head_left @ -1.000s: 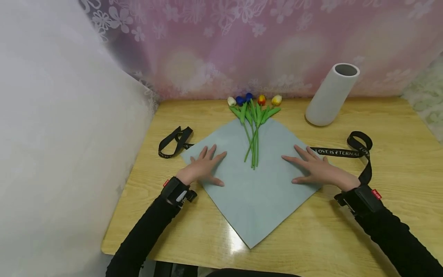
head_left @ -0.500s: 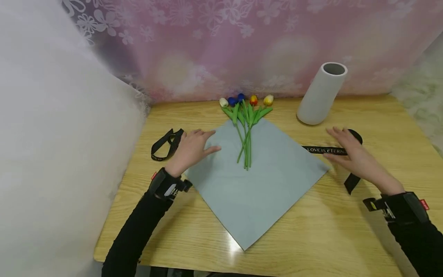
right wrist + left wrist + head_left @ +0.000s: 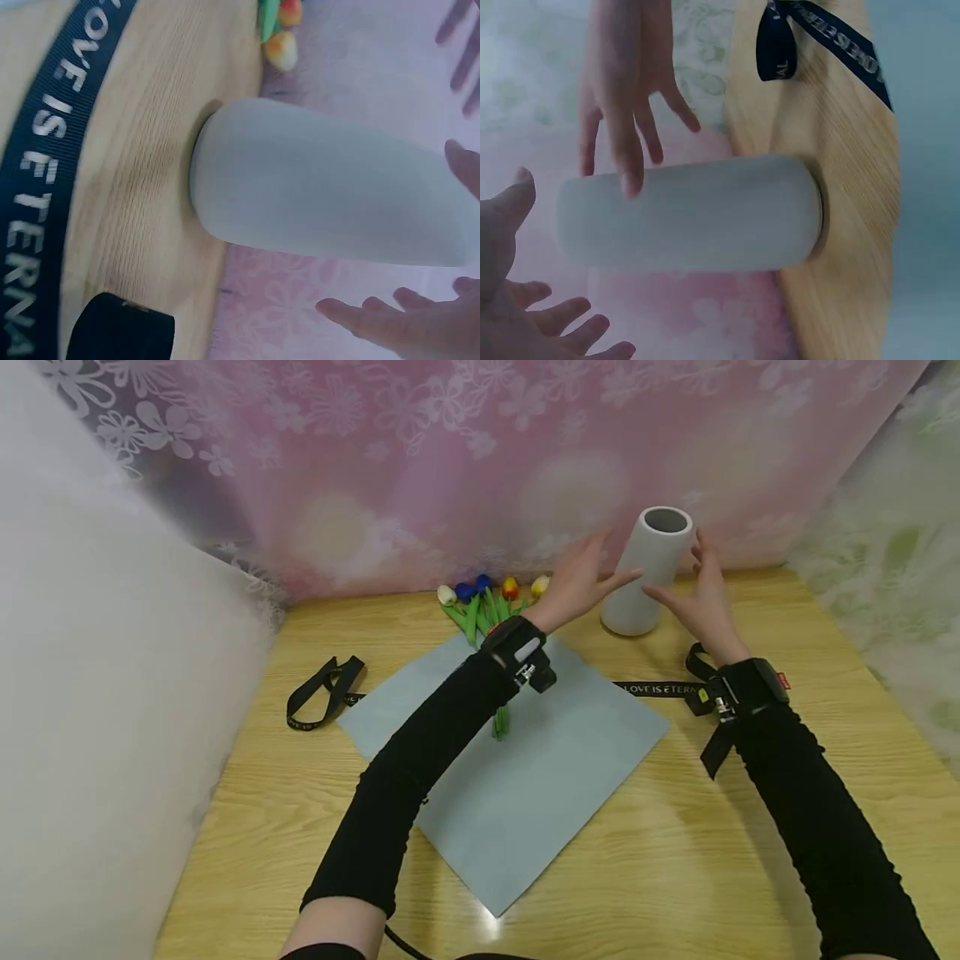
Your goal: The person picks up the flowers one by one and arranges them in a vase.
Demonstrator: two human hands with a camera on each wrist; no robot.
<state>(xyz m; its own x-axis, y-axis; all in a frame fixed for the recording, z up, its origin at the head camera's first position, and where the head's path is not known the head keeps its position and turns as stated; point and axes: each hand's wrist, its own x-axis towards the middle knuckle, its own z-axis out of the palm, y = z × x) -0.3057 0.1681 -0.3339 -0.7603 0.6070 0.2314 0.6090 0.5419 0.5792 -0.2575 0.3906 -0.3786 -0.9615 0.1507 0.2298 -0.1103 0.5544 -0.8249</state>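
A white tapered vase stands upright near the back of the table. My left hand is at its left side, fingers extended and thumb pointing toward the vase. On the other side, my right hand has its fingers spread and raised beside the upper part. In the left wrist view, the fingers of the right hand overlap the vase, while the left hand is apart from it. Neither hand grips anything.
Artificial tulips lie on a grey-blue square sheet, partly hidden by the left arm. A black ribbon printed "LOVE IS ETERNAL" runs under the sheet, its looped left end on the wooden table. A pink floral curtain hangs behind.
Both hands have left the sheet and moved to either side of the vase, the left reaching across over the flowers. The vase, sheet and tulips stay put while the head view shifts.
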